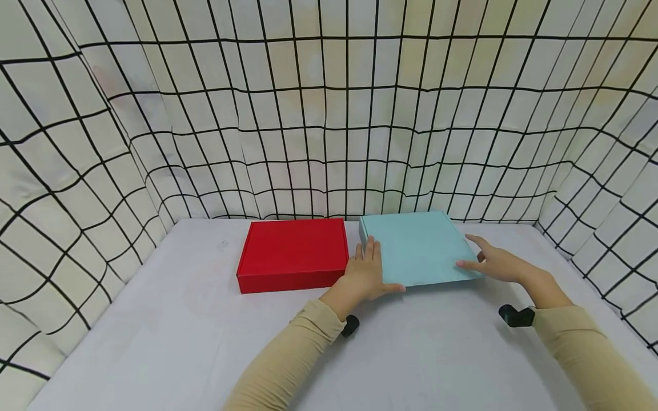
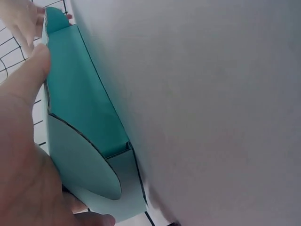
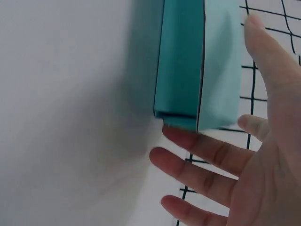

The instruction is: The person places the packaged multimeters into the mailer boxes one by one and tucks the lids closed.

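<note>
A light blue cardboard box (image 1: 418,245) lies on the white table, right of centre. Its front edge gapes in the left wrist view, where the lid's rounded side flap (image 2: 87,157) sticks out over the teal inside (image 2: 77,89). My left hand (image 1: 365,277) rests at the box's front left corner, fingers stretched along the left side and thumb touching the lid's front edge. At the right side is my right hand (image 1: 501,262), its thumb by the lid and its fingers spread loosely beside the box wall. Under the box, the fingertips are partly hidden.
To the left, a red closed box (image 1: 295,254) lies flat, close to my left hand. A white table (image 1: 154,337) spreads in front and to the sides. White cloth walls with a black grid (image 1: 329,114) rise at the back and both sides.
</note>
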The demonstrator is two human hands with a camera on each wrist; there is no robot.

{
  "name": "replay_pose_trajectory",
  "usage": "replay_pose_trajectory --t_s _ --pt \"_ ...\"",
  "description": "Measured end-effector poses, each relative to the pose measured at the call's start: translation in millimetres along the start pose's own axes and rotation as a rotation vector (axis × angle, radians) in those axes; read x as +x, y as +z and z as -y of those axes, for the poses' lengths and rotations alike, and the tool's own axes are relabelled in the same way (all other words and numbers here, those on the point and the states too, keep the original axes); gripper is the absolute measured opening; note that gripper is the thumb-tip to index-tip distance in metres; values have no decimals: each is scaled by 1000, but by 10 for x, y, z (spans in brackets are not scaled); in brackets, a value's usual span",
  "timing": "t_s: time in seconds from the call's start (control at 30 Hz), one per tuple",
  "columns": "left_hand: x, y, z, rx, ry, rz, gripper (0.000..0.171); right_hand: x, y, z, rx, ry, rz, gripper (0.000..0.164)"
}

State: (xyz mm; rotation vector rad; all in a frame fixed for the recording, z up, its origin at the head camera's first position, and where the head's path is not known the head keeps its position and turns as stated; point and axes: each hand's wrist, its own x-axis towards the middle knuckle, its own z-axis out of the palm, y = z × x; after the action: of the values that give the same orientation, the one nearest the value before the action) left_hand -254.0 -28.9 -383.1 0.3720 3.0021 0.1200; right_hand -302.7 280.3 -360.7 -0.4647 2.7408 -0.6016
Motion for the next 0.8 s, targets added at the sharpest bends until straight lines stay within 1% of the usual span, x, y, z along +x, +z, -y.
replay_pose_trajectory --t_s 0.07,0.2,0.3,0.4,0.5,0.63,0.8 --pt "-8 -10 2 1 1 -7 115 48 24 53 -24 1 -11 103" --pt "-28 -29 0 -10 10 -3 114 128 80 90 -50 -9 -4 96" --pt "-42 -43 0 -37 7 -12 111 169 101 98 -58 -18 -8 92" --pt "-52 -55 -7 -81 -6 -30 105 183 124 87 -37 -22 -10 92" --pt "-73 -112 -9 -118 -18 -50 99 191 135 77 -21 -25 -6 92" --pt "-108 -230 14 -164 -33 -61 91 193 138 71 -21 -17 -2 92" --pt "-147 -314 100 -270 -58 -67 79 192 134 56 -24 -13 -8 93"
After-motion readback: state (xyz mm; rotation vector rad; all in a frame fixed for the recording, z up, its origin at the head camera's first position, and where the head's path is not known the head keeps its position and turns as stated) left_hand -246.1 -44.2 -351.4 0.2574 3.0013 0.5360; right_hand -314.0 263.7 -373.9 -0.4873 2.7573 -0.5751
